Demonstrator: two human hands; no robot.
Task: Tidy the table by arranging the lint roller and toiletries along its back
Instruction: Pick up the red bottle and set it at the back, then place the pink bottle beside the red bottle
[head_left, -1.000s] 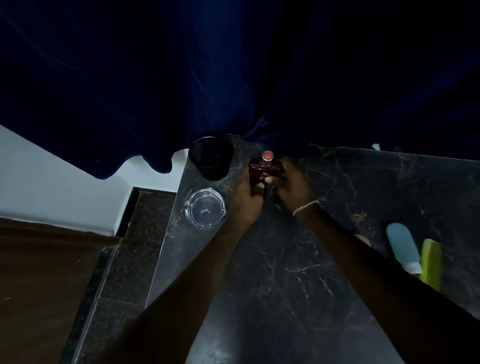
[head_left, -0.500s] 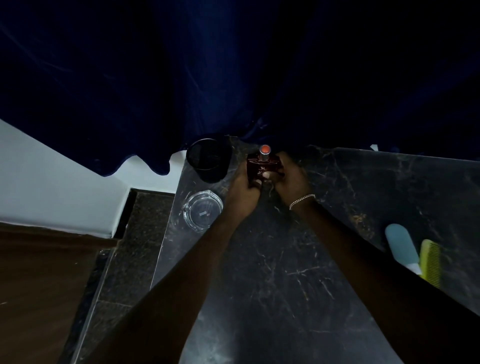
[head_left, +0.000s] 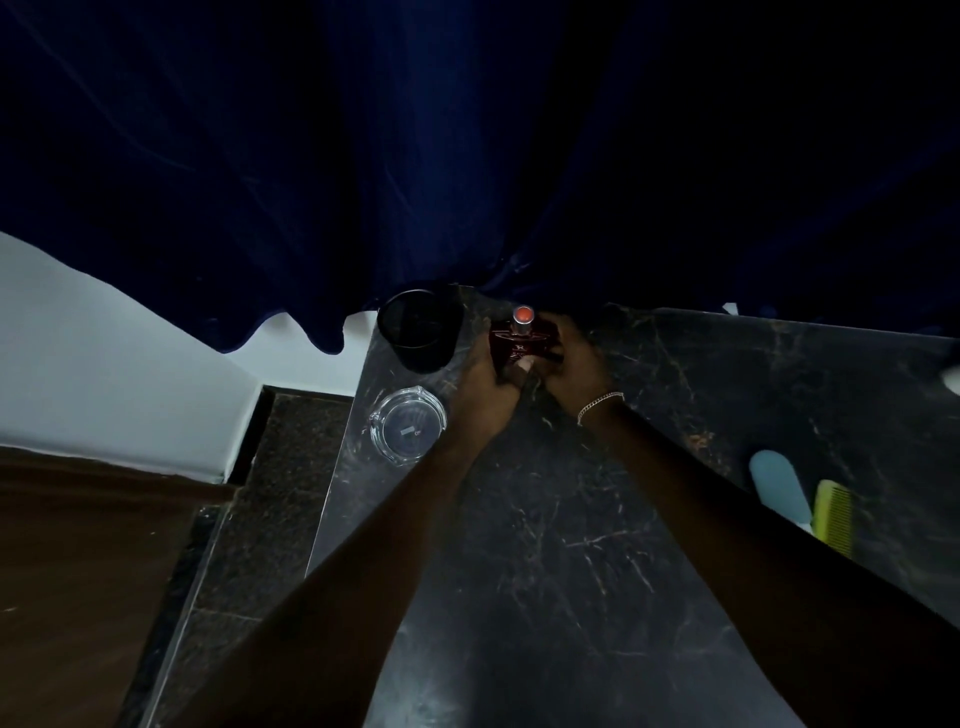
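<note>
A dark red perfume bottle with an orange-topped sprayer stands upright near the back edge of the black marble table. My left hand grips its left side and my right hand grips its right side. Far to the right lie a light blue tube-shaped item and a yellow-green comb, side by side. A pale object is cut off at the right border.
A black cup stands at the table's back left corner, just left of the bottle. A clear glass ashtray sits in front of it. A dark blue curtain hangs over the table's back edge. The table's left edge drops to the floor.
Both hands have carried the perfume bottle slightly farther back toward the curtain, and the view has shifted a little.
</note>
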